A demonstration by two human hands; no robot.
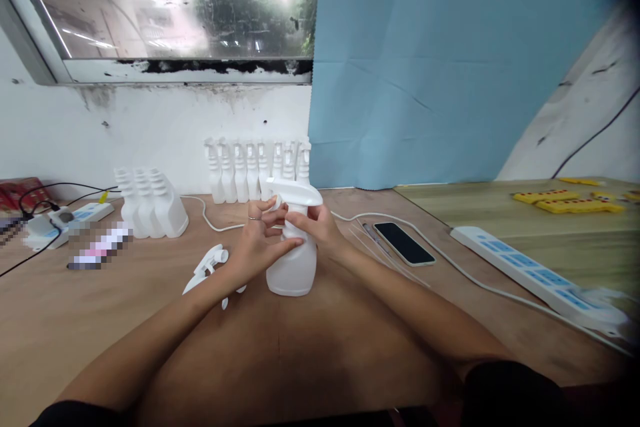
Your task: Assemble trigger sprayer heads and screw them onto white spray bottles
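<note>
A white spray bottle stands upright on the wooden table in front of me, with a white trigger sprayer seated on its neck and the nozzle pointing left. My left hand grips it from the left, fingers near the trigger and thumb across the bottle's shoulder. From the other side my right hand pinches the collar under the sprayer head. The fingers partly cover the neck, so its thread is hidden. Beside my left forearm lie loose trigger sprayers, partly covered by that arm.
Several bottles with sprayers line the wall. Bottles without sprayers stand at left. A phone, a pen and thin tubes lie right of my hands. A power strip and its white cable run along the right.
</note>
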